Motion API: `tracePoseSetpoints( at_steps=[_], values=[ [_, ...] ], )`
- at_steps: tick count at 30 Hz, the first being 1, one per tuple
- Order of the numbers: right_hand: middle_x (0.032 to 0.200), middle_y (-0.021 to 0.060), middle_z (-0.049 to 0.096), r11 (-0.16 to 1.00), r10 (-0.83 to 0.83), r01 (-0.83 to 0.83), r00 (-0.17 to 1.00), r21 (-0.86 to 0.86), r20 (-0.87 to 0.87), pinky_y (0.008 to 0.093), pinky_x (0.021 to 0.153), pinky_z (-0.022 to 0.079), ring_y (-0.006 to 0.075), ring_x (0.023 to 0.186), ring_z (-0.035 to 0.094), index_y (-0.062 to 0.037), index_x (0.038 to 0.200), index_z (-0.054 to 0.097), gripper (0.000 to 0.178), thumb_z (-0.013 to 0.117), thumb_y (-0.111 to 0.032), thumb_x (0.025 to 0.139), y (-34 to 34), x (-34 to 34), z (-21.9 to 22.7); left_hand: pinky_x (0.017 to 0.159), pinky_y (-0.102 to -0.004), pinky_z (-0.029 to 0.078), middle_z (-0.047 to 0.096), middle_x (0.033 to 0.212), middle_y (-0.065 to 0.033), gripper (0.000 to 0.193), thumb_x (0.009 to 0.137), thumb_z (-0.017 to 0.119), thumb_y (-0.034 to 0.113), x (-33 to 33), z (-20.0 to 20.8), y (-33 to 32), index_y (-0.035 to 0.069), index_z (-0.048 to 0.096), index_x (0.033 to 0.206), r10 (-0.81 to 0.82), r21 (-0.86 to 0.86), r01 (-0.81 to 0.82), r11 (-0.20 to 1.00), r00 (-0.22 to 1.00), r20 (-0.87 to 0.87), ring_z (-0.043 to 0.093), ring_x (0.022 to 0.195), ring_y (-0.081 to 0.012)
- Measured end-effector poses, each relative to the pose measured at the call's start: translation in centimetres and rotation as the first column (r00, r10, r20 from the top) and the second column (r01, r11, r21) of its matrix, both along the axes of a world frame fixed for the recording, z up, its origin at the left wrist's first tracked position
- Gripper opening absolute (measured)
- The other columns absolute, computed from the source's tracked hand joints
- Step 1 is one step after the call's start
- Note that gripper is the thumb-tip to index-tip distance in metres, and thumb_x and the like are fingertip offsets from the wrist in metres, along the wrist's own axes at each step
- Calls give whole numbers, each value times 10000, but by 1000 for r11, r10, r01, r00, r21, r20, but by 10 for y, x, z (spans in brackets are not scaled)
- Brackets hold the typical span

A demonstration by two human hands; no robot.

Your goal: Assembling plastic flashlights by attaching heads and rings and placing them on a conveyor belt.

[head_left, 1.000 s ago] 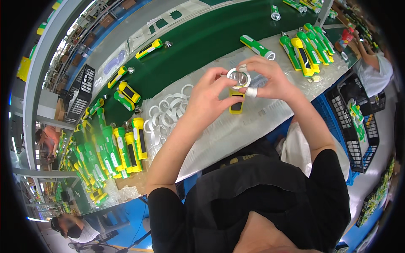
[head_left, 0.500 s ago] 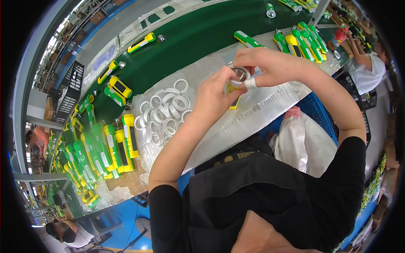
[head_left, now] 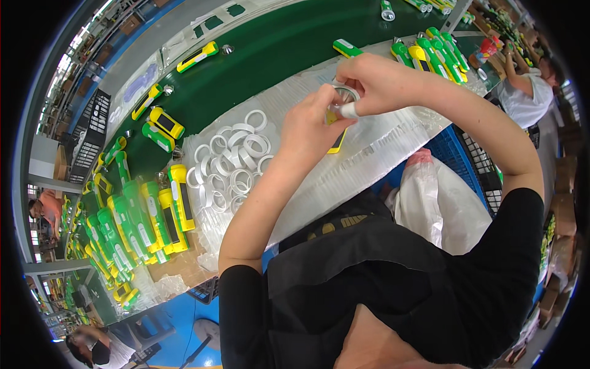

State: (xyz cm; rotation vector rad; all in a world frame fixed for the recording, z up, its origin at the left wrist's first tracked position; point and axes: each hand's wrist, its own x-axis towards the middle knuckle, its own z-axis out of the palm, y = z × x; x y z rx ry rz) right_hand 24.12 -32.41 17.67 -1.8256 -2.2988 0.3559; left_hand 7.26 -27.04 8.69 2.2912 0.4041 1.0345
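Over the plastic-covered work surface, both my hands close round the head of a yellow flashlight (head_left: 335, 146). My left hand (head_left: 310, 122) grips it from the left side, thumb below the head. The fingers of my right hand (head_left: 380, 85) curl over a white ring (head_left: 352, 90) at the flashlight's lens end, and a white wrap covers its thumb. A shiny round reflector shows inside the ring. How far the ring sits on the head is hidden by my fingers. Left of my hands lies a loose pile of white rings (head_left: 236, 154).
Green and yellow flashlights (head_left: 138, 221) stand packed at the left; more flashlights (head_left: 439, 55) lie at the far right. A green belt (head_left: 264, 55) runs behind the surface. A white sack (head_left: 430, 197) and blue crate (head_left: 461, 154) are by my right side. Co-workers sit at both sides.
The whole view has shifted slightly, moving the bench things left. Both hands stay closed on the flashlight and ring, with only small finger shifts.
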Motion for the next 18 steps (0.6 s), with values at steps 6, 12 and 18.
tracePoseSetpoints(
  at_steps=[6,12,18],
  values=[
    [684,127,569,960,-280,272,948,71,152,432,592,453,334,661,586,7,826,604,402,755,-337,685,-7,-11,-3,618,-373,498,654,825,-75,415,690,834,159,1,-4,2,82,509,936,36,-4,-36,999,999,4,633,734,-269],
    [742,162,629,971,158,-164,986,173,44,429,616,490,338,694,629,21,881,610,526,700,-469,711,-8,12,-9,611,-339,493,660,813,-74,430,684,852,180,3,-2,-3,83,519,937,22,47,-25,999,998,56,623,698,-248],
    [769,156,627,956,-288,293,919,22,269,420,625,480,337,729,625,0,955,592,500,729,-407,699,-7,-12,2,607,-364,498,665,829,-63,393,692,833,177,3,-6,1,90,527,923,41,37,-43,998,998,41,636,720,-264]
  ],
)
